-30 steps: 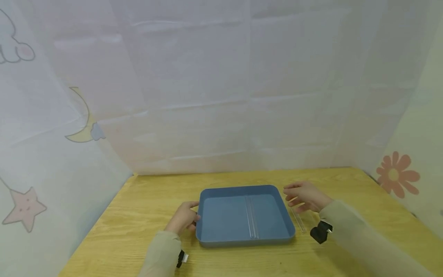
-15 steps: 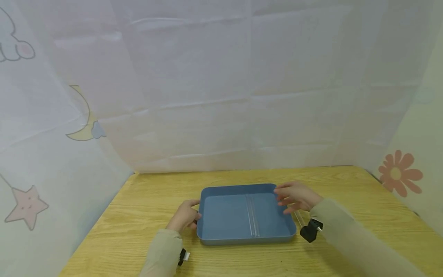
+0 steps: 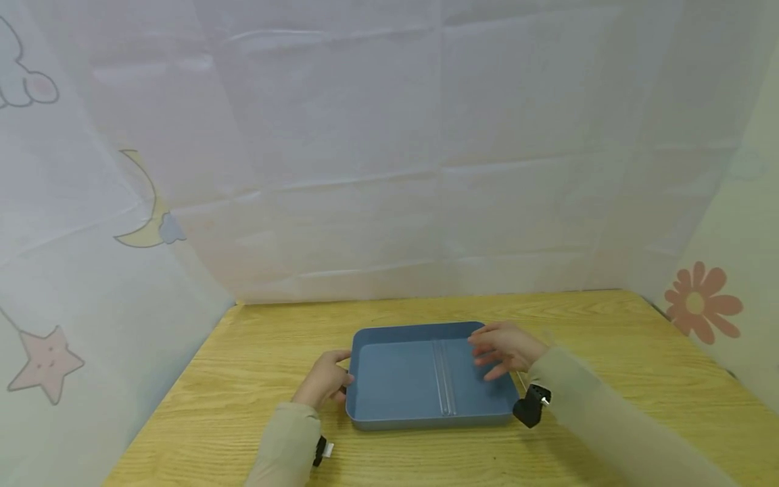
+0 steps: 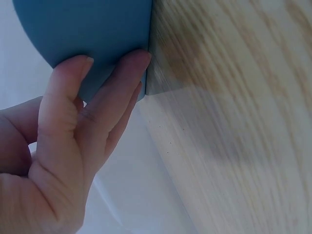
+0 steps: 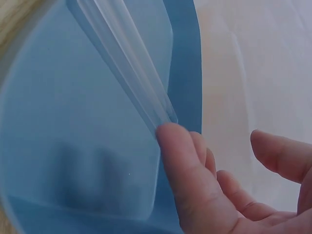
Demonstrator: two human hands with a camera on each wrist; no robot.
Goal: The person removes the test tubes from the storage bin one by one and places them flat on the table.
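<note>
A shallow blue rectangular tray [image 3: 395,379] lies on the wooden table. Two clear, narrow plastic strips [image 3: 444,379] run front to back across its floor, right of centre; they also show as ridged clear strips [image 5: 129,63] in the right wrist view. My left hand [image 3: 322,382] touches the tray's left outer wall, its fingers [image 4: 114,90] against the blue side. Over the tray's right part hovers my right hand [image 3: 502,348], fingers apart and holding nothing. In its wrist view one fingertip overlaps the end of the strips; whether it touches them I cannot tell.
Another clear strip [image 3: 521,381] lies on the table right of the tray, mostly hidden by my right wrist. The wooden table [image 3: 243,379] meets a pale sheet wall [image 3: 365,203] behind, with patterned sheets at both sides.
My right hand has moved left, from beside the tray's right edge to above its inside. The left hand stays at the left wall. Tray and strips look unmoved.
</note>
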